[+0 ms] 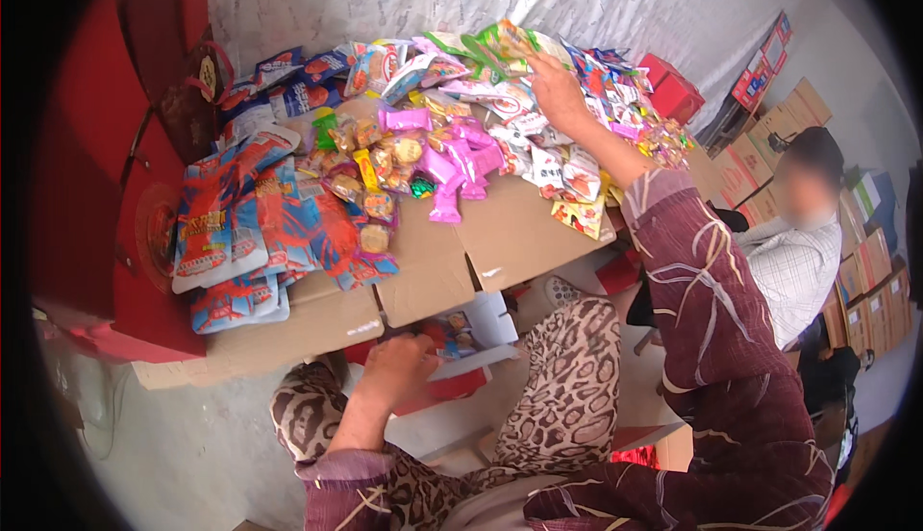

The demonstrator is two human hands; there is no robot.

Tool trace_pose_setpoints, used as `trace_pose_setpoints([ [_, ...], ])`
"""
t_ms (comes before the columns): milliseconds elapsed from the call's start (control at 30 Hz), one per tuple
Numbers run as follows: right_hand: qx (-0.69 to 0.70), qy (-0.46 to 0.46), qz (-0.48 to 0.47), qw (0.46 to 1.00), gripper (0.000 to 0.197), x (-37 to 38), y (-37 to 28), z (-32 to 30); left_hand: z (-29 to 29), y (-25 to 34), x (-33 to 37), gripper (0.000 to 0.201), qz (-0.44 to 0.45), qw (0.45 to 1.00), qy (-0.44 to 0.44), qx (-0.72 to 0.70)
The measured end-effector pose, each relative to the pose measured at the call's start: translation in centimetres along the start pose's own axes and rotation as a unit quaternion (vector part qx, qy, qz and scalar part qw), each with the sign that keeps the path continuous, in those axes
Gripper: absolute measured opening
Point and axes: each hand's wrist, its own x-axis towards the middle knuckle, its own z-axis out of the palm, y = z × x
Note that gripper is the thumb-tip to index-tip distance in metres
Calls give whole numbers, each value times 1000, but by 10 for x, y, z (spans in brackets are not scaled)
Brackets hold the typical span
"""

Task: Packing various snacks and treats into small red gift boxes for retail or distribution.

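My right hand [558,93] reaches across to the far side of the snack pile, its fingers closed on a green and yellow snack packet [502,42]. Low in front of my knees, my left hand [399,374] grips the edge of an open gift box [497,327], white inside and red outside. A few small packets lie in that box. Pink-wrapped sweets [452,167], round golden cakes in clear wrappers [409,150] and white packets [548,167] cover the middle of the cardboard-topped table [423,286].
Large blue and red pouches [216,233] are stacked at the left, beside tall red boxes [87,146]. Dark blue packets [308,98] lie behind them. At the right a person in a checked shirt [793,266] sits near stacked cartons [875,276].
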Motion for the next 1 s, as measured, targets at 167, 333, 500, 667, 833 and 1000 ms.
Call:
trace_pose_setpoints([
  [167, 246, -20, -2, 969, 31, -41, -66, -94, 5, -22, -3, 29, 16, 1000, 19, -10],
  [333, 293, -122, -5, 948, 30, -124, -127, -162, -6, -21, -9, 27, -32, 999, 38, -10],
  [500, 269, -217, -82, 935, 28, -201, -172, -160, -5, -25, -17, 28, -70, 997, 20, -8],
  [667, 266, -267, -113, 919, 31, -258, -193, -104, 0, -38, -25, 28, -55, 998, 44, -3],
  [833, 261, -253, -122, 923, 31, -291, -200, -28, -1, -43, -27, 26, -61, 997, 43, -5],
  [1000, 293, -284, -55, 911, 29, -303, -204, -14, 1, -45, -24, 25, -51, 998, 40, -10],
])
